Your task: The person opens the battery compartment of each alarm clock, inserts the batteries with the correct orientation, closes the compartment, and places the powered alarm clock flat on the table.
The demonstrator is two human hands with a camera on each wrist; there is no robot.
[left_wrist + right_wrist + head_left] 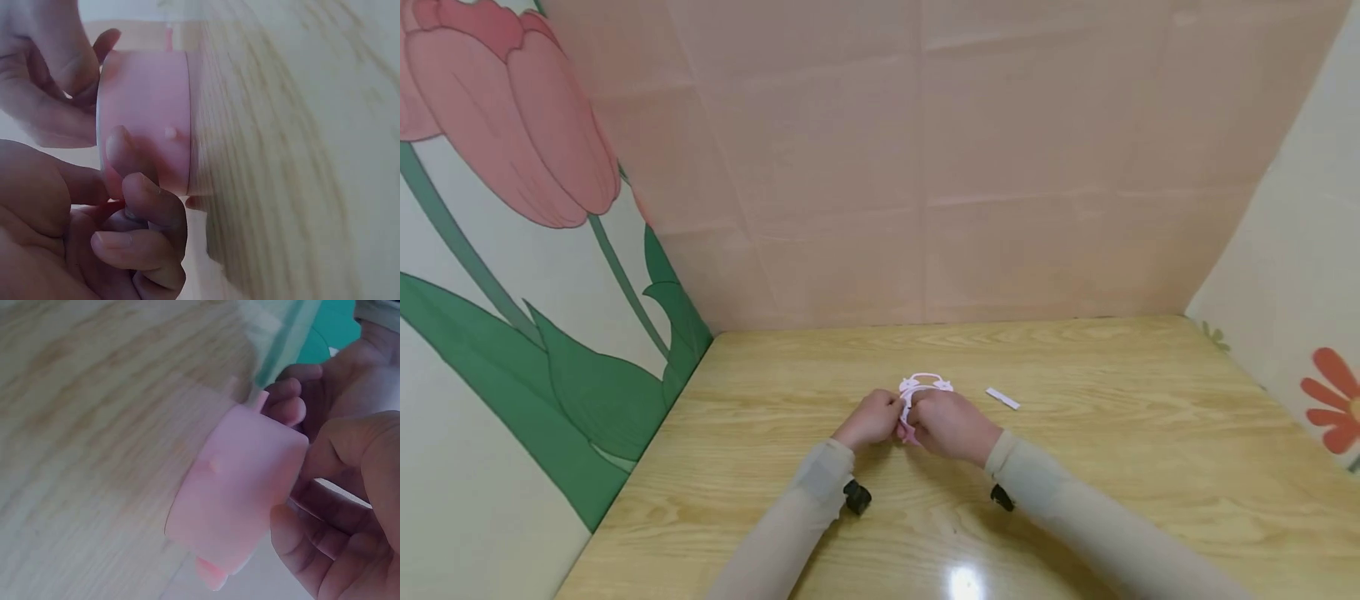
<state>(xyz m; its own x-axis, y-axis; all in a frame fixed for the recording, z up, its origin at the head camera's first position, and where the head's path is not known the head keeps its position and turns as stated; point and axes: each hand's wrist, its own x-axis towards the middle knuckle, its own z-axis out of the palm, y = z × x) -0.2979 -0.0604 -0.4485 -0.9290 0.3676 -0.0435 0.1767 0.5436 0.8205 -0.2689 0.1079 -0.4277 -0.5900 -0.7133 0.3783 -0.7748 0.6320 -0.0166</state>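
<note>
A pink toy alarm clock (910,386) with a white front, two bells and a looped handle lies on its back on the table. Its round pink side wall (147,94), with a small knob, shows in the left wrist view. My left hand (874,417) grips the clock's left side, fingers curled against the wall. From the right, my right hand (957,425) bends over the front, its thumb (287,531) and curled fingers at the clock's rim. Between those fingers and the clock's face the view is blocked, so any small part there is hidden.
A thin white strip (1003,398) lies to the right of the clock on the wood-grain table (1120,467). A pink cloth wall (1000,167) rises behind the far edge, with flower-patterned panels at both sides. Black wrist cameras (857,497) sit under the sleeves.
</note>
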